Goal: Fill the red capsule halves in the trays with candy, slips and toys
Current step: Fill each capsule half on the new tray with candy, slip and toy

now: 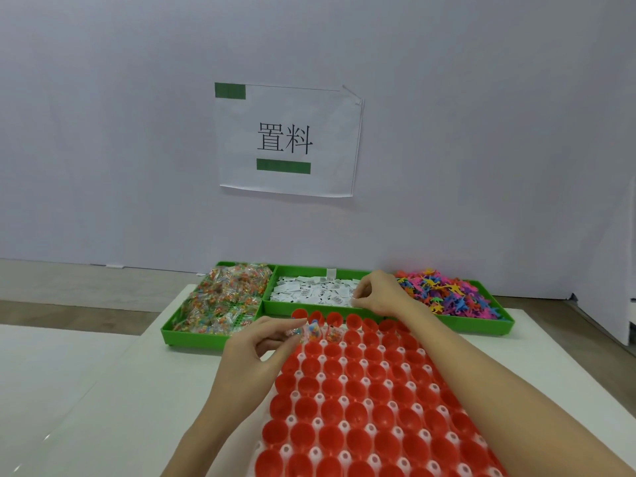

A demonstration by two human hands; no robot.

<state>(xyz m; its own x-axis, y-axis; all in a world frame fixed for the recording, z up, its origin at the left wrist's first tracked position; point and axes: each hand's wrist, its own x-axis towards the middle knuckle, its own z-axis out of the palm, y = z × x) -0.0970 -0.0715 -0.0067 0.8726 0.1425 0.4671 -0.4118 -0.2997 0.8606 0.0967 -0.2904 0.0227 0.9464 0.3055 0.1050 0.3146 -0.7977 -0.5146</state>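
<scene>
Two hands at work over a tray of red capsule halves (pixel 364 401).
The tray's long axis runs away from the person toward the green bins (pixel 192 333), cups opening upward. The left hand (pixel 254 346) pinches candy packets (pixel 311 333) at the far row; the right hand (pixel 380 292), fingers curled, picks at paper slips (pixel 309 292).

Two bare forearms are seen above the white table (pixel 103 390), with no sleeve covering either. The left hand (pixel 254 346) and the right hand (pixel 382 294) are ungloved, and no jewellery is seen.
</scene>
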